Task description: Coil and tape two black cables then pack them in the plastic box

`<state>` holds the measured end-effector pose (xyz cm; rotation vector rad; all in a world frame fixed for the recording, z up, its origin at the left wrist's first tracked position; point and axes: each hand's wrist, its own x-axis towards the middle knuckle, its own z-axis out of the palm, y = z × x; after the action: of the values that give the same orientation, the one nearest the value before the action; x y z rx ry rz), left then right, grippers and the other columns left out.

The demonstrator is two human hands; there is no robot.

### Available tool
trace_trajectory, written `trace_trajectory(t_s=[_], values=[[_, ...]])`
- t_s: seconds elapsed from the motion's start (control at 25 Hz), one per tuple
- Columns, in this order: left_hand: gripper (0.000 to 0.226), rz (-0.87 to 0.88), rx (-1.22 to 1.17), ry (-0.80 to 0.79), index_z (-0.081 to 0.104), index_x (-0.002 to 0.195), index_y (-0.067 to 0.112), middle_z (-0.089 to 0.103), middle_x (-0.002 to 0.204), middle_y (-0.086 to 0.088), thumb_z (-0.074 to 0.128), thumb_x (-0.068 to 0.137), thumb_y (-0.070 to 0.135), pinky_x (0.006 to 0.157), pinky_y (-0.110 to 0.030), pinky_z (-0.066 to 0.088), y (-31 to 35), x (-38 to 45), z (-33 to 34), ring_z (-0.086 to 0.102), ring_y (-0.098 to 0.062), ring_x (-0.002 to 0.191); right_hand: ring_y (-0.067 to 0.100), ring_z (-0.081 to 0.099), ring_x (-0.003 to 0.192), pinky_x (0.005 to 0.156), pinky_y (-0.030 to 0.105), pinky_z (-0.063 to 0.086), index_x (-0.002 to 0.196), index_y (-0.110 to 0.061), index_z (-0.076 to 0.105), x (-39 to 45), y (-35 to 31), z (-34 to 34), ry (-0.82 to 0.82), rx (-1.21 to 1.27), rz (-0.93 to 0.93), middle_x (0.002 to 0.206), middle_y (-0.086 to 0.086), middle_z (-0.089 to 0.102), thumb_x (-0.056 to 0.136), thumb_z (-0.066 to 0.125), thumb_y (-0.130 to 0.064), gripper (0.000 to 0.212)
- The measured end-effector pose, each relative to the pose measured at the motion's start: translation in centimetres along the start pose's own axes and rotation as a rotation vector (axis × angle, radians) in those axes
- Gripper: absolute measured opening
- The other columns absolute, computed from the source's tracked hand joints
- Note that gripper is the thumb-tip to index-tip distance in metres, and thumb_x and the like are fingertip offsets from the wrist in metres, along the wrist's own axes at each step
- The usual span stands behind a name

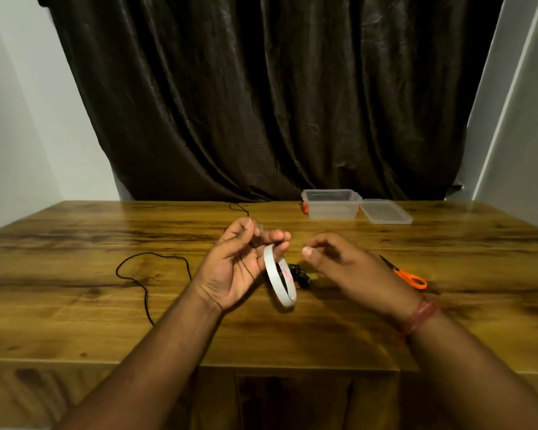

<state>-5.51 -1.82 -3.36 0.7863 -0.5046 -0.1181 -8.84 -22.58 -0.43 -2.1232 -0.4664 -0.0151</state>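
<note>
My left hand [235, 268] holds a white tape roll [277, 279] by its upper rim, fingers curled round it, above the table's middle. My right hand [339, 262] hovers just to the right of the roll, thumb and fingers curled near each other; it is blurred and I cannot see whether it pinches a tape end. A coiled black cable [302, 274] lies on the table behind the roll. A second black cable [143, 274] lies loose and uncoiled on the left. The clear plastic box [331, 209] stands open at the back, its lid [385, 211] beside it.
Orange-handled scissors [409, 277] lie to the right of my right hand. The wooden table [75, 305] has a front edge near me. A dark curtain [261, 103] hangs behind the table between white walls.
</note>
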Motion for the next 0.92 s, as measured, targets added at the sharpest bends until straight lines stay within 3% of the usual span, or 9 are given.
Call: trace_trajectory(t_s=[0.12,0.2,0.28,0.36,0.44,0.56,0.76,0.84,0.92], values=[[0.025,-0.043,0.003,-0.081,0.06,0.087,0.006,0.067,0.09,-0.022,0.08,0.08,0.019,0.083,-0.04,0.059,-0.1,-0.1,-0.1,0.069,-0.033,0.097,0.017,0.067,0.099,0.085,0.029,0.054,0.124,-0.013,0.057,1.4,0.7,3.7,-0.204,0.547,-0.026,0.107,0.006,0.07,0.098,0.053,-0.018,0.026],[0.023,-0.053,-0.007,-0.104,0.059,0.087,0.007,0.068,0.093,-0.022,0.078,0.082,0.02,0.083,-0.041,0.06,0.0,-0.2,-0.2,0.069,-0.033,0.098,0.026,0.067,0.081,0.077,0.039,0.055,0.121,-0.003,0.057,1.9,1.4,4.5,-0.184,0.595,-0.033,0.096,0.013,0.07,0.098,0.052,-0.01,0.024],[0.014,-0.027,-0.01,-0.066,0.058,0.088,0.007,0.069,0.099,-0.023,0.066,0.089,0.018,0.084,-0.044,0.059,0.1,-0.2,0.0,0.068,-0.035,0.105,0.023,0.061,0.065,0.06,0.034,0.051,0.11,0.005,0.059,2.3,2.0,3.8,-0.074,0.546,-0.025,0.08,0.011,0.069,0.099,0.051,-0.008,0.019],[0.008,0.026,0.063,0.084,0.056,0.088,0.011,0.071,0.102,-0.019,0.054,0.092,0.018,0.078,-0.047,0.059,0.1,0.0,0.1,0.068,-0.032,0.108,0.018,0.059,0.063,0.057,0.029,0.048,0.101,-0.002,0.066,2.5,2.7,1.6,0.077,0.379,0.013,0.075,0.006,0.069,0.099,0.054,-0.011,0.016],[0.008,0.079,0.176,0.249,0.059,0.088,0.014,0.073,0.096,-0.01,0.055,0.088,0.021,0.071,-0.044,0.059,0.0,0.4,-0.2,0.07,-0.023,0.097,0.013,0.063,0.074,0.069,0.03,0.051,0.096,-0.018,0.07,2.9,4.0,-1.8,0.232,-0.087,0.08,0.084,-0.002,0.069,0.097,0.057,-0.018,0.013],[0.011,0.082,0.423,0.326,0.065,0.084,0.015,0.064,0.081,-0.001,0.06,0.086,0.025,0.064,-0.033,0.058,-0.4,0.5,-0.5,0.062,-0.014,0.077,0.016,0.06,0.09,0.084,0.038,0.054,0.099,-0.025,0.07,4.0,6.8,-5.4,0.182,-0.725,0.222,0.099,-0.002,0.064,0.088,0.067,-0.022,0.012],[0.015,0.022,0.685,0.274,0.065,0.087,0.009,0.06,0.072,0.0,0.056,0.097,0.015,0.056,-0.023,0.051,-1.4,0.2,0.4,0.054,-0.009,0.065,0.018,0.054,0.098,0.085,0.035,0.051,0.109,-0.025,0.068,5.7,8.6,-5.6,0.167,-0.97,0.182,0.107,0.0,0.059,0.088,0.064,-0.028,0.021],[0.014,0.009,0.755,0.244,0.066,0.085,0.01,0.06,0.073,-0.001,0.058,0.095,0.016,0.057,-0.024,0.05,-1.5,0.2,0.3,0.054,-0.01,0.063,0.016,0.051,0.11,0.093,0.032,0.047,0.12,-0.024,0.063,5.4,8.0,-4.5,0.303,-0.786,-0.016,0.118,-0.002,0.057,0.093,0.058,-0.029,0.027],[0.013,-0.008,0.793,0.203,0.068,0.082,0.014,0.061,0.072,-0.001,0.064,0.09,0.024,0.058,-0.029,0.047,-1.8,0.1,0.4,0.053,-0.012,0.06,0.006,0.053,0.109,0.092,0.024,0.047,0.123,-0.027,0.061,4.6,6.2,-2.4,0.308,-0.319,-0.197,0.12,-0.01,0.059,0.097,0.055,-0.032,0.027]])
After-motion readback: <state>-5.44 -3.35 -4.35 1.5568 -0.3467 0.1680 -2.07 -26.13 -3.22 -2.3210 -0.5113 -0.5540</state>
